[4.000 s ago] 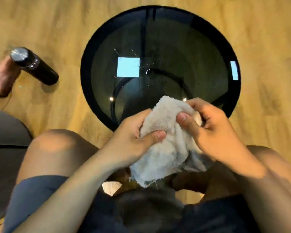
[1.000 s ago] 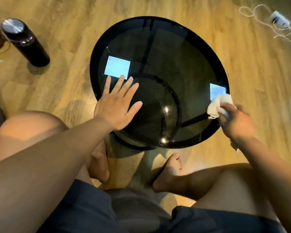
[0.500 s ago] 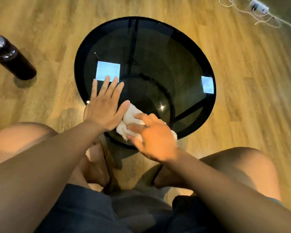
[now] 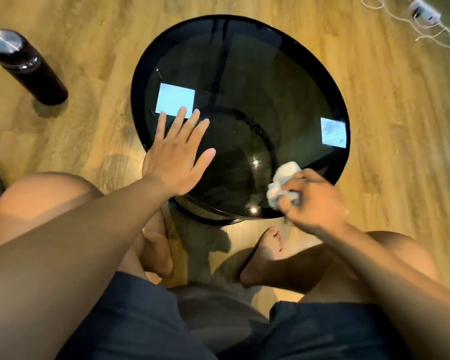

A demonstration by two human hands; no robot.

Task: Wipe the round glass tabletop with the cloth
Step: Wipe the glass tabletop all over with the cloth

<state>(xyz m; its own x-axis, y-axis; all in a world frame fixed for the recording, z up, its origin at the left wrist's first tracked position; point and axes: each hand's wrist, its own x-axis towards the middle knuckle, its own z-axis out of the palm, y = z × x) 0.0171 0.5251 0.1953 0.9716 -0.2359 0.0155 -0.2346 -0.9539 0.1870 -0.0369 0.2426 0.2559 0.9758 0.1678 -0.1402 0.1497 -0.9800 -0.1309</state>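
The round dark glass tabletop with its black rim stands on the wooden floor right in front of my knees. My left hand lies flat on the near left part of the glass, fingers spread, holding nothing. My right hand is closed around a bunched white cloth and presses it on the glass at the near right rim. Most of the cloth is hidden under my fingers. Two bright square reflections show on the glass.
A black flask with a silver cap stands on the floor at the far left. A white adapter with a tangled cable lies at the far right. My bare feet rest under the table's near edge.
My right hand has swept the cloth from beside my left hand, at the near edge, over to the near right rim. My left hand stays flat on the glass.
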